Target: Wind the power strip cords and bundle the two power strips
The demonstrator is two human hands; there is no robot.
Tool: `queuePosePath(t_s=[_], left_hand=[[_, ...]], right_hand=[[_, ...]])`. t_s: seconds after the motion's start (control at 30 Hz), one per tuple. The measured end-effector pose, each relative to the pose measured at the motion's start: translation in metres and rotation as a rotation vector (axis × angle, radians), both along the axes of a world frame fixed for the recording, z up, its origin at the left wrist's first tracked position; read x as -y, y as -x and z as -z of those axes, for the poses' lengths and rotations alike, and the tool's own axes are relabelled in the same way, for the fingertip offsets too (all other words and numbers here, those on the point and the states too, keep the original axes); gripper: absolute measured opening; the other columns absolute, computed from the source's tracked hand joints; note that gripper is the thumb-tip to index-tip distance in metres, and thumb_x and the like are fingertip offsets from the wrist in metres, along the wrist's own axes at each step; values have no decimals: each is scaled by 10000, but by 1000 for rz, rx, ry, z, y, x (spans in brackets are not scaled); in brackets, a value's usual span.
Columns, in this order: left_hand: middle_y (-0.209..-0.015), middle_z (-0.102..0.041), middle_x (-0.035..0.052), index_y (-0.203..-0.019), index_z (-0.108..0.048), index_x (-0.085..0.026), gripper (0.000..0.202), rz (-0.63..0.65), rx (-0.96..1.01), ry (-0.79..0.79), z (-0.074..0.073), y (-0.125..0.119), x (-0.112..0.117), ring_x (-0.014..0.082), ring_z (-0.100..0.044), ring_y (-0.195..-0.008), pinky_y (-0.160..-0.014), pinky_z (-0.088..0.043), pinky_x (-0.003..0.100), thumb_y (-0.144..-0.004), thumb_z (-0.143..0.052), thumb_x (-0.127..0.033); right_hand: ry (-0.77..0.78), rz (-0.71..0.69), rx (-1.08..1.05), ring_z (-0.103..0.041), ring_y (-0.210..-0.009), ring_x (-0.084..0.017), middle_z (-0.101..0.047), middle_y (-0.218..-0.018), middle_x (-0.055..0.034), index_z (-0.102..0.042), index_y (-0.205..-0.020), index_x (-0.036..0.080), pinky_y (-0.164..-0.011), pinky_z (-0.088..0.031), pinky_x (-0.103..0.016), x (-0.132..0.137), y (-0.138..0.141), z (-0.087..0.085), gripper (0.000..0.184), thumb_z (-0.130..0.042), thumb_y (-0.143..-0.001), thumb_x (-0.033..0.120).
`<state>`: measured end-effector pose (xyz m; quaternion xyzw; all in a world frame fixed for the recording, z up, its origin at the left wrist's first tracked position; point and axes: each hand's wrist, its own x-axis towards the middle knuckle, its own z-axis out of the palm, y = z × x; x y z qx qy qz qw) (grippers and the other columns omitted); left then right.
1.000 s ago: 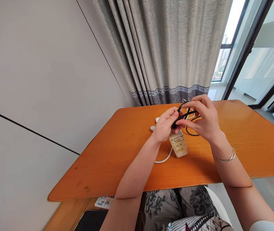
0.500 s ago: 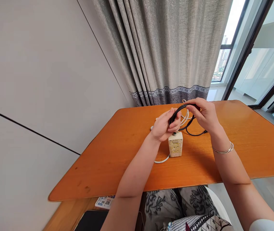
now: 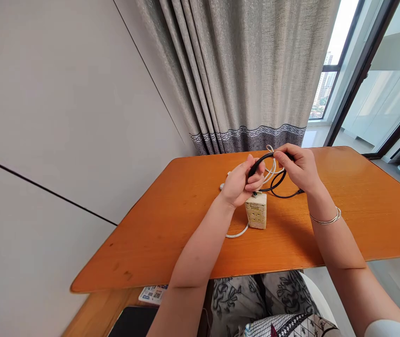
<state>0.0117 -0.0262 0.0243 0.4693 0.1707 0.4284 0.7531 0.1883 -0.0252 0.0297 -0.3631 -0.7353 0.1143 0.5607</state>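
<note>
A black cable (image 3: pixel 263 158) runs in folded loops between my two hands above the table. My left hand (image 3: pixel 241 182) is closed around one end of the loops. With thumb and fingers, my right hand (image 3: pixel 297 164) pinches the other end. Below my left hand stands a small cream power strip (image 3: pixel 256 212) with sockets on its front and a black piece on top. The black cable's loose end, with a dark plug (image 3: pixel 300 191), rests on the table to the right. Behind the hands lies a coiled white cord (image 3: pixel 270 149), partly hidden by them.
The orange wooden table (image 3: pixel 165 224) spans the view. A white cord (image 3: pixel 238 235) curves left of the power strip. At lower left, a dark flat device (image 3: pixel 133 322) and a printed card (image 3: pixel 153 294) lie on a lower wooden surface. A grey curtain (image 3: pixel 256 75) hangs behind.
My right hand has shifted slightly right and its fingers have drawn in closer on the black cable. The power strip has tilted slightly. My left hand stays nearly still.
</note>
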Motion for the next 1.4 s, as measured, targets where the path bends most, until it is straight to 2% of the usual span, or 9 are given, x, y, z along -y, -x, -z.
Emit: queuePosePath(t_s=[0.2, 0.37, 0.5, 0.63, 0.83, 0.93, 1.03, 1.23, 1.4], left_hand=[[-487, -231, -94, -660, -386, -182, 433, 16, 70, 92, 0, 0, 4, 33, -242, -352, -382, -216, 155, -1018, -506, -395], [-465, -200, -92, -637, -311, -195, 489, -73, 142, 114, -8, 5, 7, 45, -220, -349, -391, -247, 166, -1037, -438, -446], [-464, -186, -100, -644, -316, -194, 490, -162, 180, 134, -14, 9, 6, 35, -173, -328, -376, -208, 168, -1050, -403, -455], [-468, -192, -97, -663, -326, -199, 475, -303, 254, 115, -19, 16, 3, 42, -169, -328, -370, -214, 176, -1048, -410, -464], [-480, -221, -83, -682, -358, -206, 434, -491, 359, -7, -23, 31, -3, 59, -173, -347, -368, -233, 187, -1057, -409, -418], [-481, -230, -82, -687, -364, -208, 428, -530, 393, -33, -23, 33, -5, 62, -181, -351, -368, -243, 187, -1057, -408, -421], [-471, -225, -81, -685, -356, -208, 440, -545, 387, -12, -25, 30, -4, 63, -183, -350, -363, -248, 178, -1068, -361, -423], [-463, -202, -89, -680, -376, -207, 443, -504, 308, 27, -25, 21, -2, 55, -189, -341, -354, -241, 174, -1041, -433, -458], [-468, -215, -93, -704, -404, -201, 402, -465, 256, 54, -24, 17, -1, 45, -203, -336, -354, -233, 155, -1046, -432, -410]], right_hand=[[47, -39, -50, -497, -589, -121, -575, -643, 6, -680, -835, 198, -570, -397, -265, -5, -3, 2, 398, -553, -940, 561], [105, -103, -93, -495, -581, -105, -590, -700, 5, -649, -826, 198, -577, -415, -256, -15, -9, 6, 470, -514, -951, 630], [149, -141, -37, -572, -701, -134, -627, -743, -17, -654, -842, 190, -706, -465, -276, -20, -11, 10, 516, -450, -980, 643], [220, -156, 62, -615, -855, -165, -674, -834, -44, -693, -953, 176, -859, -466, -311, -26, -15, 15, 532, -392, -1010, 611], [398, -172, 200, -640, -920, -192, -706, -918, -77, -701, -1074, 148, -923, -479, -359, -40, -22, 29, 520, -363, -1010, 537], [480, -239, 243, -649, -1002, -197, -713, -997, -95, -686, -1084, 150, -975, -482, -372, -46, -22, 36, 461, -382, -1002, 487], [552, -264, 268, -663, -937, -186, -703, -925, -82, -666, -1014, 149, -943, -503, -358, -50, -20, 40, 389, -404, -998, 436], [482, -31, 63, -540, -602, -132, -537, -664, 22, -670, -1074, 148, -634, -483, -265, -48, -18, 33, 549, -365, -1000, 599], [316, 234, 170, -645, -861, -212, -727, -931, -92, -707, -1136, 158, -791, -475, -312, -40, -20, 26, 545, -360, -1013, 560]])
